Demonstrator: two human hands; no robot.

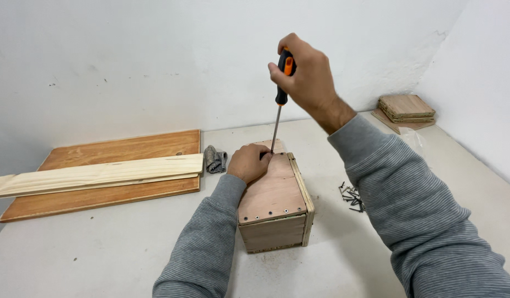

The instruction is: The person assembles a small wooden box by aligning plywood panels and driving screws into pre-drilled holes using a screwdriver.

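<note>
Grey finely ribbed knit sleeves on both arms, left hand and right hand bare

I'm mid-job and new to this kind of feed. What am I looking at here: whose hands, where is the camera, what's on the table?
There is no machine: these are a person's two bare hands in grey sleeves, seen from one camera on that person's head, looking down at a pale table.

The right hand grips the black and orange handle of a long screwdriver, held nearly upright. Its tip meets the far top edge of a small plywood box. The left hand rests on the box top, fingers at the tip.

Three screw heads show along the box's near top edge. To the right lies a small pile of dark screws. To the left, a pale plank lies on a brown wooden board, with a grey rag beside them. A stack of plywood pieces sits in the far right corner.
</note>
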